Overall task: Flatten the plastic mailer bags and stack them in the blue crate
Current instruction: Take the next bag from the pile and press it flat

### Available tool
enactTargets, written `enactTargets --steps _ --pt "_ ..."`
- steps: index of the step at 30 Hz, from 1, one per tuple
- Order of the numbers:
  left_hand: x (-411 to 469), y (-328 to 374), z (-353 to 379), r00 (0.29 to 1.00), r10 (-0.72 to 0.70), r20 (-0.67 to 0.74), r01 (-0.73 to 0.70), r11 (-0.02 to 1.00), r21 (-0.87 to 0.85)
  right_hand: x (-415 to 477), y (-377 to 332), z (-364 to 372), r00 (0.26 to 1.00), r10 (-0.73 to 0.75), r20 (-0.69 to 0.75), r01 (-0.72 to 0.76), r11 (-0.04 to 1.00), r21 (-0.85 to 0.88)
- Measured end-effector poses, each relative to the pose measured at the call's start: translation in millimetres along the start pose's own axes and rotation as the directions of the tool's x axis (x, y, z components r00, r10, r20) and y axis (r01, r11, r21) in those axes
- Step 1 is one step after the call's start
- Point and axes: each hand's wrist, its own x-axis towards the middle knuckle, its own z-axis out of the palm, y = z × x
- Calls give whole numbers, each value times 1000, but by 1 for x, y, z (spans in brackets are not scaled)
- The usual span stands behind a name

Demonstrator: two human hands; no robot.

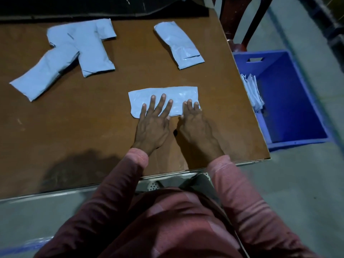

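The left hand (152, 127) and right hand (195, 127) press open on the pale blue plastic mailer bag (176, 93); slide them apart slowly to smooth it.

The mailer (163, 94) is thin pale-blue plastic film, wrinkled, with glossy glints where the light catches it. The other mailers (89, 45) are the same film but look duller and softly creased. The worktop (74, 116) is smooth brown board with a low sheen and a few scuffs. The crate (290, 101) is smooth moulded blue plastic. The sleeves (242, 192) are matt ribbed knit cloth. The floor (307, 183) is grey and matt.
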Motion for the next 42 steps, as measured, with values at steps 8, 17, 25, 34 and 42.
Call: enactTargets --steps 8,17,25,34,42 --pt "1 1 -3 1000 -3 19 3 1000 19 43 -4 -23 993 -15 -120 17 1000 18" --pt "-1 1 -14 995 22 95 -26 999 41 56 -24 -17 985 -160 -57 157 986 -49" --pt "-15 -23 -31 985 -166 -51 163 985 -58 73 -35 -25 969 -245 6 245 968 -47" --pt "9 -37 -43 971 -228 -70 223 972 -71 68 -42 -5 973 -227 45 230 969 -93" --pt "22 -50 -48 976 -206 67 203 978 39 64 -42 -2 976 -216 16 217 973 -81"
